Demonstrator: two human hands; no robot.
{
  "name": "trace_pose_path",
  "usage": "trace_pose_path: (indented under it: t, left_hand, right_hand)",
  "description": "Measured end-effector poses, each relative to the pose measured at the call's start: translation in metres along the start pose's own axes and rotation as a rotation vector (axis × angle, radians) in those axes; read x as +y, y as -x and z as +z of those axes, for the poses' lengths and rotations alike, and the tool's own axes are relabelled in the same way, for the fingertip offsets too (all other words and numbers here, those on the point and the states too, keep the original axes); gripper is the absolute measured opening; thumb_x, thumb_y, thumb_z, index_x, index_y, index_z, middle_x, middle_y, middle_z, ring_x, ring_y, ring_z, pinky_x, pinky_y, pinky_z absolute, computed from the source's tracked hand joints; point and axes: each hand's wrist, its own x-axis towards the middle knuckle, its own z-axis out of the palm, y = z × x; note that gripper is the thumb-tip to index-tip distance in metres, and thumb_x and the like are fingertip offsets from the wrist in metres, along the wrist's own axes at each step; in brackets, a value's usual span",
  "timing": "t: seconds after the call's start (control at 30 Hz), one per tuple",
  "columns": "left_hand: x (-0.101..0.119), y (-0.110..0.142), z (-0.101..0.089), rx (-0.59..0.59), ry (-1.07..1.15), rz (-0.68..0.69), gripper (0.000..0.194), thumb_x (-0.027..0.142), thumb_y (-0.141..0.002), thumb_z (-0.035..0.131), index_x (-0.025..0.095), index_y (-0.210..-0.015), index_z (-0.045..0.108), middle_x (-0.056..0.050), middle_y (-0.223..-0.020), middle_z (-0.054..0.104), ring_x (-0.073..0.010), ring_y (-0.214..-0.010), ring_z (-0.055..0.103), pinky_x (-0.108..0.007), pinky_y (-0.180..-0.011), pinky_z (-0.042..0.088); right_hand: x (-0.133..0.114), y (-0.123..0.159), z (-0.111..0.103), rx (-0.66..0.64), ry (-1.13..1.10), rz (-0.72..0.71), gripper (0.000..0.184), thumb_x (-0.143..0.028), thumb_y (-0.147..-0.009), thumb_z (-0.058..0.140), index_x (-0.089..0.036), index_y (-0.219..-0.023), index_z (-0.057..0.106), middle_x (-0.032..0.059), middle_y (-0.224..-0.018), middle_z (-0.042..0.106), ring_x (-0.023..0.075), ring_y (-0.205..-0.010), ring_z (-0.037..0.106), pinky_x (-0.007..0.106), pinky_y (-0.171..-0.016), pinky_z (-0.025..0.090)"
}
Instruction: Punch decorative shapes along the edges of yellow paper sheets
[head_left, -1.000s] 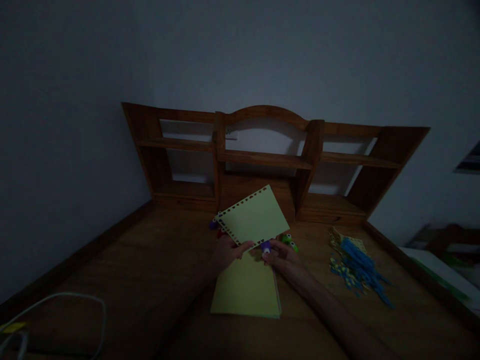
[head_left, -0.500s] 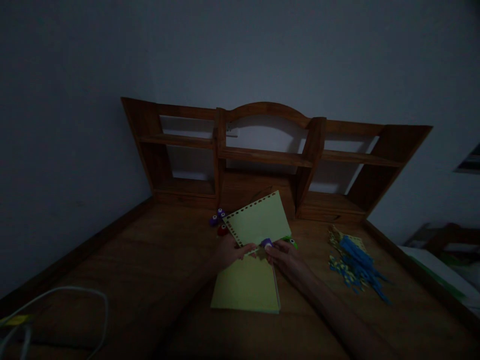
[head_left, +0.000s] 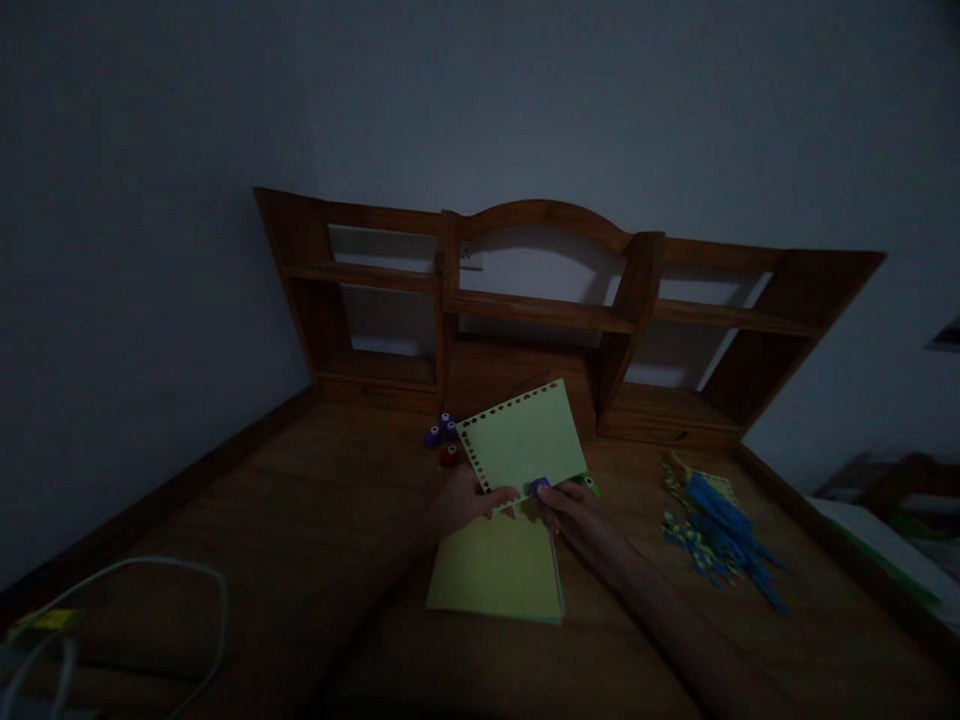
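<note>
A pale yellow sheet of paper (head_left: 523, 437), with a row of small punched holes along two edges, is raised and tilted in front of me. My left hand (head_left: 466, 499) pinches its lower left corner, thumb on top. My right hand (head_left: 568, 505) grips a small purple craft punch (head_left: 541, 488) at the sheet's lower edge, the thumb on the punch. I cannot tell how far the paper goes into it. Under my hands lies a stack of yellow paper (head_left: 498, 575). A green punch (head_left: 591, 485) shows partly behind my right hand.
Purple punches (head_left: 433, 437) and a red punch (head_left: 448, 456) stand left of the raised sheet. Blue strips (head_left: 718, 508) and yellow scraps (head_left: 686, 540) lie on the right. A wooden shelf unit (head_left: 544, 310) backs the desk. A white cable (head_left: 172, 563) curls at the left.
The purple punch has turned slightly in my right hand and sits against the sheet's lower edge, with the thumb over it. My left hand keeps hold of the sheet. The whole view has shifted slightly.
</note>
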Motion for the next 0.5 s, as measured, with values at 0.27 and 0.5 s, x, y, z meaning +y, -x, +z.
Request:
trace_pose_path:
  t: [0.27,0.5]
  left_hand:
    - [0.0035,0.0011,0.0002,-0.037,0.043,-0.014,0.038,0.046,-0.081,0.061,0.008,-0.089,0.065,-0.012,-0.075,0.071,-0.0159,-0.054,0.063,-0.023,-0.046,0.049]
    - [0.0017,0.0007,0.0006,-0.046,0.110,-0.015,0.041,0.047,-0.080,0.062,0.008,-0.091,0.062,-0.012,-0.073,0.070,-0.0121,-0.044,0.059,-0.022,-0.042,0.049]
  right_hand:
    - [0.0020,-0.0005,-0.0021,-0.013,0.042,-0.011,0.026,-0.033,-0.073,0.079,-0.014,-0.068,0.063,-0.0017,-0.059,0.050,0.0085,-0.054,0.041,0.023,-0.049,0.028]
    - [-0.0042,0.0024,0.0040,0.005,0.081,-0.019,0.030,-0.038,-0.071,0.079,-0.013,-0.068,0.062,-0.0014,-0.058,0.050,0.0094,-0.053,0.041,0.024,-0.050,0.028]
